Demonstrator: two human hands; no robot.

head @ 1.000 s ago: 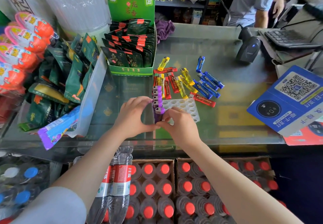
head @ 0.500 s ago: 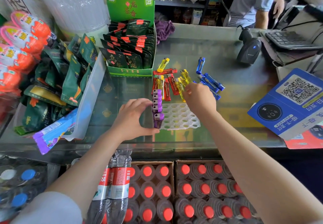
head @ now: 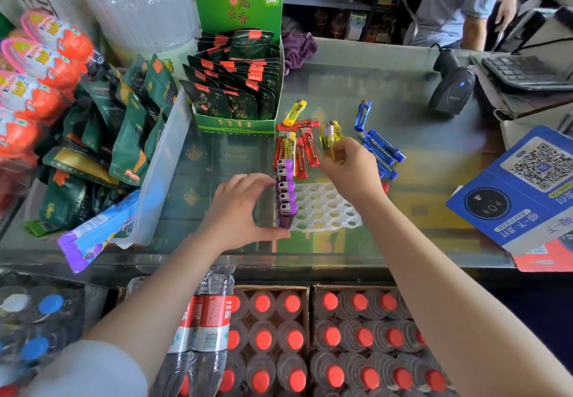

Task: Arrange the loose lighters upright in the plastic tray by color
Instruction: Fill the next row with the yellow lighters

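While my left hand (head: 245, 210) steadies the plastic tray (head: 325, 210), my right hand (head: 350, 170) holds yellow lighters (head: 331, 139) pinched above its far edge.

Left fingers are curled against the tray's left side, thumb at the near corner, touching the row of purple lighters (head: 286, 193) that stands upright in the leftmost column; remaining cells are unfilled. Tray sits on the glass counter (head: 418, 111), near centre. Loose red lighters (head: 305, 151) and further yellow ones lie flat just beyond the tray. Blue lighters (head: 383, 148) lie flat to the right of my right hand, one apart farther back.
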